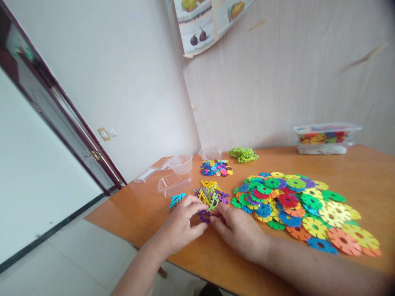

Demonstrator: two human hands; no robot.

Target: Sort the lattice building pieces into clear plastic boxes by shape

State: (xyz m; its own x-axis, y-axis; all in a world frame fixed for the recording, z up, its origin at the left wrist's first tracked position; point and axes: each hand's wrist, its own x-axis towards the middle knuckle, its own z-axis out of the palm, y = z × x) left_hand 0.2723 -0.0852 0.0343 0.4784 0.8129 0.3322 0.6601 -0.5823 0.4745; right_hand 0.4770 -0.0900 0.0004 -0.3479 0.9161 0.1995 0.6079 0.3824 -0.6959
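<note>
Two hands working at a purple piece, mid-work by appearance

At the lower centre of the frame, the left hand [183, 226] is holding a purple piece [204, 216] in a narrow grip, thumb below and fingers above. The right hand [239, 231] is bringing its fingertips to the piece's right edge; whether that grip is pinching it, I cannot tell.

The work is looking partway along, in my judgement. Blue pieces [177, 200] are lying grouped left of the hands, while a mixed heap [222, 195] is sitting loose just beyond the fingers, apparently awaiting handling. No finished assembly is showing.

The purple piece is resting at or just above the desk [138, 216], largely covered by fingers. Its heading and long axis are remaining unreadable. Beside it, a green piece [213, 200] is standing tilted, its long axis running roughly up the frame.
</note>
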